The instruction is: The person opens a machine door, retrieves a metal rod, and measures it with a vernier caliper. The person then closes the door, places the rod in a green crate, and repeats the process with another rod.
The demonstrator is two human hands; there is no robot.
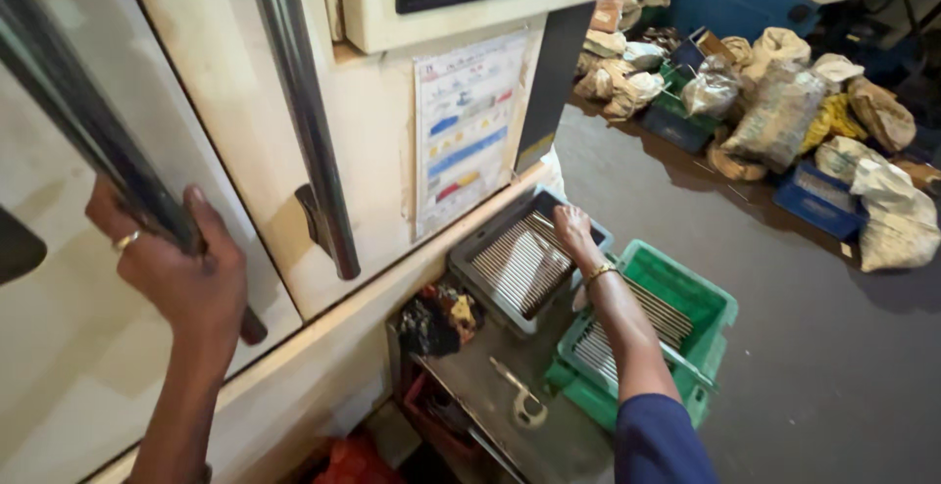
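Left hand: the left hand (pixel 181 264), a ring on one finger, was closed around the long metal door handle (pixel 98 146) of the cream machine (pixel 363 131).
Right hand: the right hand (pixel 573 229), a bangle at the wrist and a blue sleeve above, lay with fingers bent over the thin metal rods (pixel 520 268), touching them; whether it gripped any could not be told.
Rods: they lay side by side in a grey tray (pixel 480 239), low against the machine's front.
Green crate: the green crate (pixel 701 298) stood just beside the tray, on the side away from the machine, with more rods inside.
Worktop: a dark metal worktop (pixel 490 386) below the machine carried a small metal tool (pixel 520 396).
Floor: sacks and blue crates (pixel 814 200) were piled well apart from the machine.
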